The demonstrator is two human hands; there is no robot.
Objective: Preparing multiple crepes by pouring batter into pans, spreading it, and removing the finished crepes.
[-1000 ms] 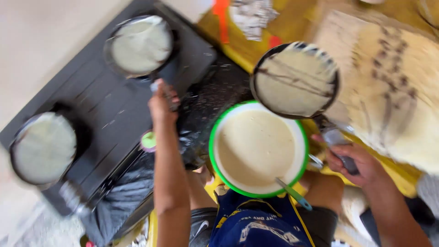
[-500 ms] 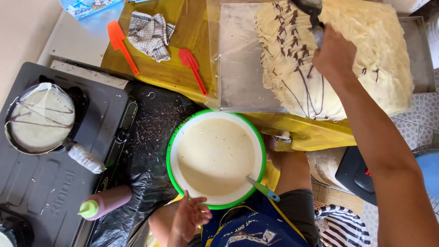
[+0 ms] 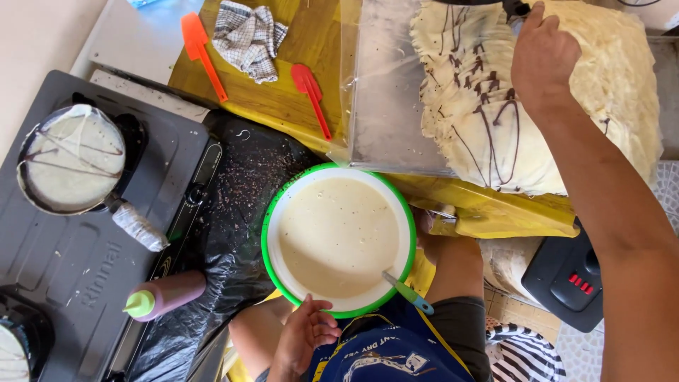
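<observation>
My right hand (image 3: 544, 53) is at the top right, closed around a dark pan handle (image 3: 518, 10) that runs out of the top edge. It hovers over a pile of pale crepes streaked with chocolate (image 3: 481, 127), which lies on a clear plastic sheet (image 3: 385, 92). My left hand (image 3: 304, 338) is low in the middle, fingers loosely curled and empty, thumb by the near rim of a white bowl with a green rim (image 3: 267, 233). The bowl holds pale batter, and a blue-handled ladle (image 3: 407, 291) leans in it.
A dark stove (image 3: 64, 262) at the left carries a pan with a chocolate-lined crepe (image 3: 71, 159). A squeeze bottle (image 3: 166, 296) lies beside black plastic (image 3: 233, 205). Orange spatula (image 3: 204, 53), red spatula (image 3: 311, 88) and checked cloth (image 3: 249, 39) sit on the yellow table (image 3: 283, 113).
My right hand carried a pan from beside the bowl up over the crepe pile and out of the top edge. My left hand came back from the stove to the bowl's near rim.
</observation>
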